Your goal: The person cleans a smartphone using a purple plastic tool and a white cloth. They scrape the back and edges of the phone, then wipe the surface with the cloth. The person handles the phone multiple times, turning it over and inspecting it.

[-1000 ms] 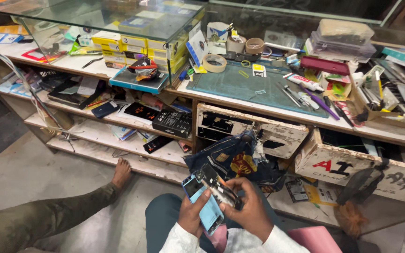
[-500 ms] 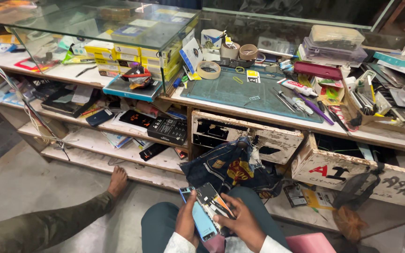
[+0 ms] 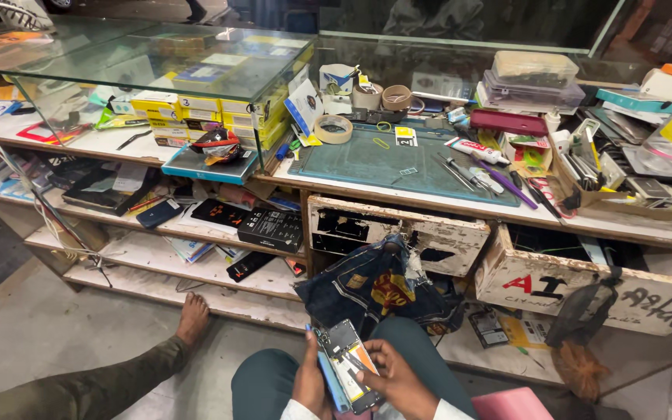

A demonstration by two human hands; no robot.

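At the bottom centre of the frame, the left hand (image 3: pixel 310 383) grips the edge of an opened phone (image 3: pixel 347 373), fingers curled around its blue side. The right hand (image 3: pixel 398 381) supports it from the right, thumb and forefinger pinching near its exposed inner board. Just above, a dark denim cloth (image 3: pixel 379 288) hangs from a battered white drawer (image 3: pixel 398 233). At lower left lies another person's bare foot (image 3: pixel 191 317). Farther up, a green work mat (image 3: pixel 406 163) sits on the cluttered bench (image 3: pixel 624 229).
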